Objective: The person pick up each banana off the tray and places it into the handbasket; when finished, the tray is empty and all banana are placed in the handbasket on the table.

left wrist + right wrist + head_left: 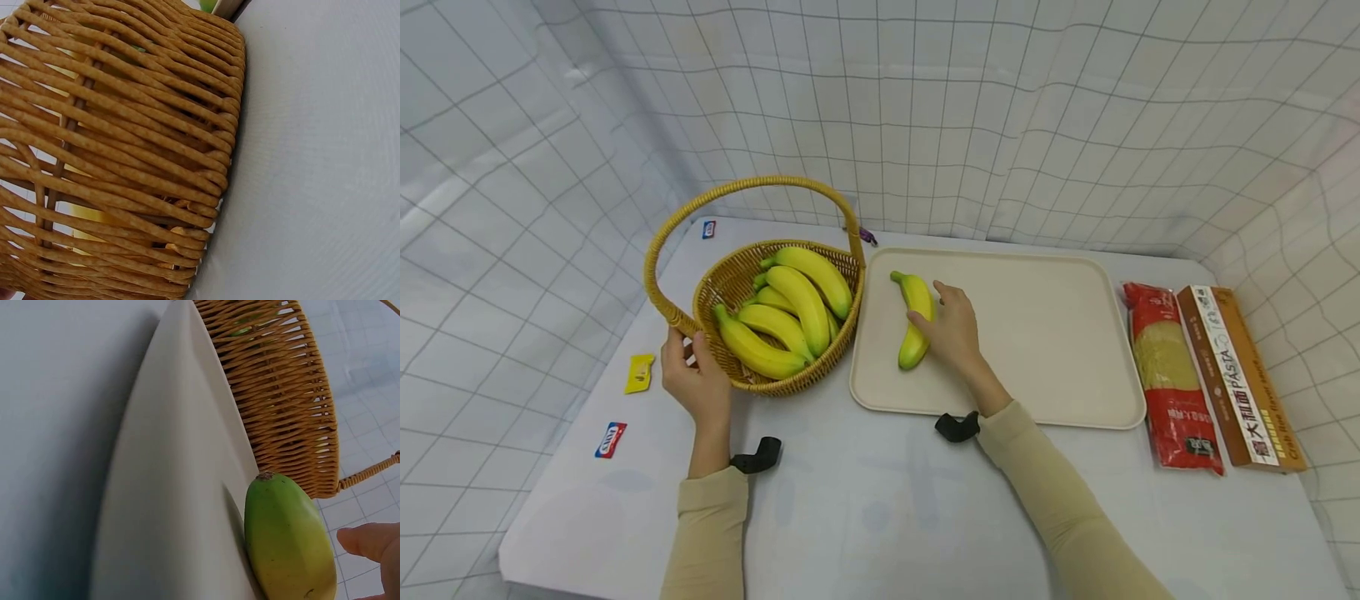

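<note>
A wicker basket (pixel 838 358) with a tall arched handle stands at the left, holding several yellow-green bananas (pixel 805 304). My left hand (pixel 698 382) grips its near left side where the handle meets the rim; in the left wrist view the woven wall fills much of the picture. One more banana (pixel 914 333) lies by itself on the left part of a beige tray (pixel 1037 350). Just to its right, my right hand (pixel 955 333) hovers with thumb and fingers spread. The right wrist view shows the thumb (pixel 369 540) apart from the banana's tip.
To the tray's right lie a red noodle packet (pixel 1172 375) and a brown pasta box (pixel 1243 379). Small wrapped items, one yellow (pixel 640 373) and one red and blue (pixel 611 440), lie left of the basket. White gridded cloth (pixel 925 108) encloses the table's back and sides.
</note>
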### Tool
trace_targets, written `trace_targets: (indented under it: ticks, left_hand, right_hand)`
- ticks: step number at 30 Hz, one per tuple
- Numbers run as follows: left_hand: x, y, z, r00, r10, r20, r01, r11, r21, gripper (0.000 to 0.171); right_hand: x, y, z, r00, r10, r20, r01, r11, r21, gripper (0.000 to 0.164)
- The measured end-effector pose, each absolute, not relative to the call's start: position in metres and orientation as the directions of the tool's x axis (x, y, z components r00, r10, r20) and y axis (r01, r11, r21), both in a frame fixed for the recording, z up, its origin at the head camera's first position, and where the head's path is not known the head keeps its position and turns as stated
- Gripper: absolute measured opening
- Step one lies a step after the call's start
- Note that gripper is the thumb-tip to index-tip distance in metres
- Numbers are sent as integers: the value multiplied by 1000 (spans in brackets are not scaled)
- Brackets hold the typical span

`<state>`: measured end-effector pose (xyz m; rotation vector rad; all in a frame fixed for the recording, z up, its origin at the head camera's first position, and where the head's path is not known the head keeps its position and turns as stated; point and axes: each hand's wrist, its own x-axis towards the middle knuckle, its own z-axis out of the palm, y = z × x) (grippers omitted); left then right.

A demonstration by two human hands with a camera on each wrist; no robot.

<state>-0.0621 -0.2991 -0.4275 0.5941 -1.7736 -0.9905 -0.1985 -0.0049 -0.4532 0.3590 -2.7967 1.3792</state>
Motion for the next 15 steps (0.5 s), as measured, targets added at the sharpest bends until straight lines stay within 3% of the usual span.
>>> trace_targets:
  ticks: [15]
  left_hand:
    - [-63, -311, -440, -422, -750, 508, 17, 554, 832, 32]
  right_hand:
    - [-194, -11, -463, -967, -251, 44, -193, 608, -770, 80]
